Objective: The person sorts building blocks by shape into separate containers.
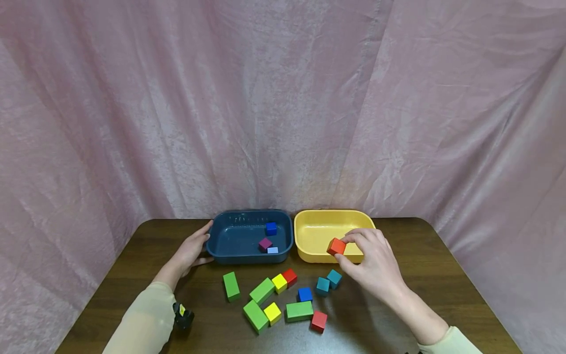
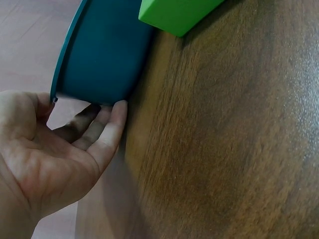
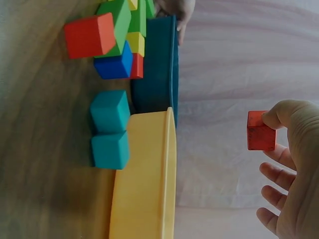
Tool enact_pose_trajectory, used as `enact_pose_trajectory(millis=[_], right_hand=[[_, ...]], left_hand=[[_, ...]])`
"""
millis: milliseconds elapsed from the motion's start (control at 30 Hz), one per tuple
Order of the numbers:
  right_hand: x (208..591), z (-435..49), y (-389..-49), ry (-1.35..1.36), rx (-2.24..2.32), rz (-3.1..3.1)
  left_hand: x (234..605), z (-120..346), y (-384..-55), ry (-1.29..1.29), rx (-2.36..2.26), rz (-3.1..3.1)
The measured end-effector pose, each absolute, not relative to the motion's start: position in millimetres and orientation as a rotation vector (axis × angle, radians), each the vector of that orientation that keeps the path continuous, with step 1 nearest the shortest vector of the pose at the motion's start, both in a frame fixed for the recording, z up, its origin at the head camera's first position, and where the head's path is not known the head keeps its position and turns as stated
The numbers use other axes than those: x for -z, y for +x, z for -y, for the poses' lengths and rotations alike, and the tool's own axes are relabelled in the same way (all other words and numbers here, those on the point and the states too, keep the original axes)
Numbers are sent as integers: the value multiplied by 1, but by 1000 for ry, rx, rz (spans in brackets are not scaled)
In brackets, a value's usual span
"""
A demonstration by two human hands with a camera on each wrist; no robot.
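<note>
My right hand (image 1: 378, 263) pinches an orange-red cube (image 1: 336, 247) between thumb and fingertip, above the front part of the yellow bin (image 1: 305, 251). In the right wrist view the same cube (image 3: 261, 135) is clear of the bin, and the other fingers are spread below it. My left hand (image 1: 191, 251) is at the left end of the dark blue bin (image 1: 247, 259). Seen from the left wrist, its fingertips touch the end wall of that bin (image 2: 104, 55) low down, with the thumb side near the rim. Inside the blue bin lie a blue cube (image 1: 271, 228), a purple cube (image 1: 265, 245) and a light blue block (image 1: 272, 250).
In front of the bins, several green blocks (image 1: 262, 291) lie among yellow cubes (image 1: 272, 313), red cubes (image 1: 319, 321) and a blue cube (image 1: 305, 294). Two teal cubes (image 1: 323, 285) sit before the yellow bin. A pink curtain (image 1: 283, 108) hangs behind the wooden table (image 1: 398, 241).
</note>
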State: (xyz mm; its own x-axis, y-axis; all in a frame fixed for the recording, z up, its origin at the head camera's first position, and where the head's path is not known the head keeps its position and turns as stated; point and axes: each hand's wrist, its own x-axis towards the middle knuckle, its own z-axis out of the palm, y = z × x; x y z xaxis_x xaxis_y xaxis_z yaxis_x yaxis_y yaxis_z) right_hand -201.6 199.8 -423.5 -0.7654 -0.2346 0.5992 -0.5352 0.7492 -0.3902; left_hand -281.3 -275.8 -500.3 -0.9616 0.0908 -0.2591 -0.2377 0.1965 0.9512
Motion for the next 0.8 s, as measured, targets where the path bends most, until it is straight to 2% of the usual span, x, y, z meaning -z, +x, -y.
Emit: enact_pose_trajectory(millis=[800], right_hand=[[400, -176, -236, 569, -779, 2398]], left_hand=[[499, 275, -281, -137, -1829, -2205]])
